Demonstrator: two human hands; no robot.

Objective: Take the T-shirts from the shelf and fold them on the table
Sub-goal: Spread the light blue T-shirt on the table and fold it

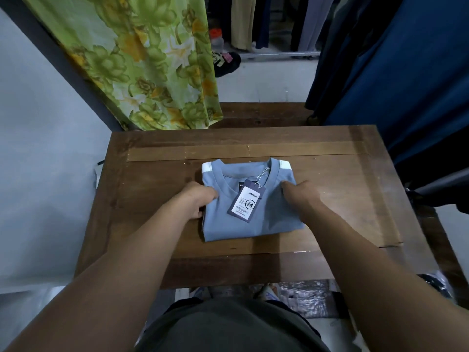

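Head view: blue T-shirt [250, 201] lies mid-table [157, 224], folded to a compact rectangle, collar away from the person, tag [246, 200] face up on the chest. Left hand [196, 199] grips the shirt's left edge, fingers curled on and under the fold. Right hand [302, 194] pinches the right edge near the shoulder. Paired side holds likely square the stack or ready it for lifting. Floral cloth [142, 64] hangs beyond the table's far left corner.

A folded T-shirt [250, 199] lies mid-table [157, 250], tag [246, 203] on top, a hand at each side; curtain [142, 62] behind left.
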